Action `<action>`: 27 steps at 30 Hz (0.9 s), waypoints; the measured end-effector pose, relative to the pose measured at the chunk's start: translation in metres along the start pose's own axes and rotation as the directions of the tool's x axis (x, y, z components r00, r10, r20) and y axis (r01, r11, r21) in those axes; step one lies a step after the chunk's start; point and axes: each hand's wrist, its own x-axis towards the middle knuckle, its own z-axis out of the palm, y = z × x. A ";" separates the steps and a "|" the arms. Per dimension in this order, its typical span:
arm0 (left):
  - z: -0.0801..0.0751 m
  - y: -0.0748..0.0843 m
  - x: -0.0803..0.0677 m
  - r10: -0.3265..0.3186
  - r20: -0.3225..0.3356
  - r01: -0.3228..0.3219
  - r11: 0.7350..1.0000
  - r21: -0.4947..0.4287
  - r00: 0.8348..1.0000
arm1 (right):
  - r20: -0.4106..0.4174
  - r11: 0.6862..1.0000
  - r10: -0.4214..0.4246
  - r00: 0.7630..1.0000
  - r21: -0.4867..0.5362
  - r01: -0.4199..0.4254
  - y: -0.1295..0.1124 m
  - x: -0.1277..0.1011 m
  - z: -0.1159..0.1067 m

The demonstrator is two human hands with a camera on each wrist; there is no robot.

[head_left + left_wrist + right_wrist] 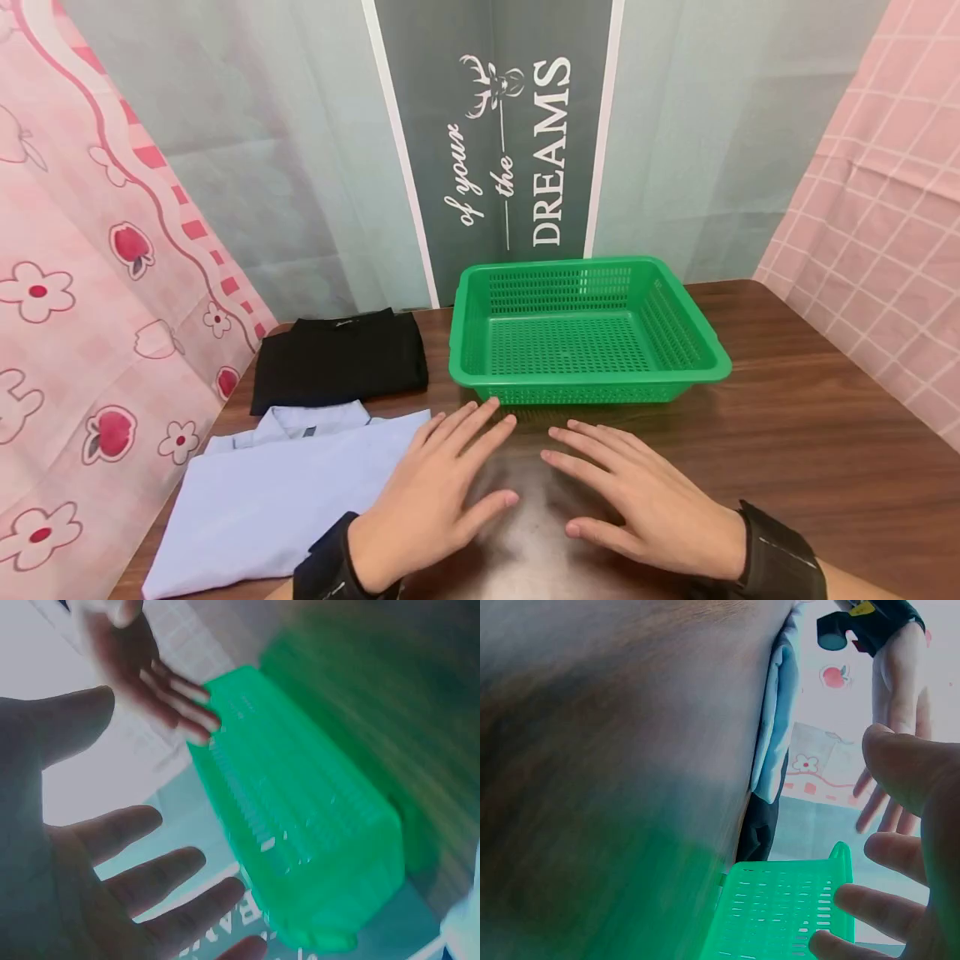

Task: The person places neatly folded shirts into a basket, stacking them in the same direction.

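Observation:
My left hand lies flat and open above the wooden table, its fingertips near the front rim of an empty green plastic basket. Beside it my right hand is spread open the same way, palm down, holding nothing. A folded light blue shirt lies just left of the left hand, partly under its wrist. Behind that shirt rests a folded black garment. The left wrist view shows the basket past my open fingers. From the right wrist, the basket and both garments' edges appear.
Pink patterned cloth hangs along the left edge and pink checked cloth along the right. A grey-green banner with white lettering stands behind the basket. Bare tabletop extends to the right of the basket and hands.

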 end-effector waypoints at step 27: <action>-0.028 -0.094 -0.065 -0.313 -0.034 0.315 0.941 0.121 0.949 | 0.002 0.999 -0.004 1.000 0.047 0.004 0.003 0.001 0.005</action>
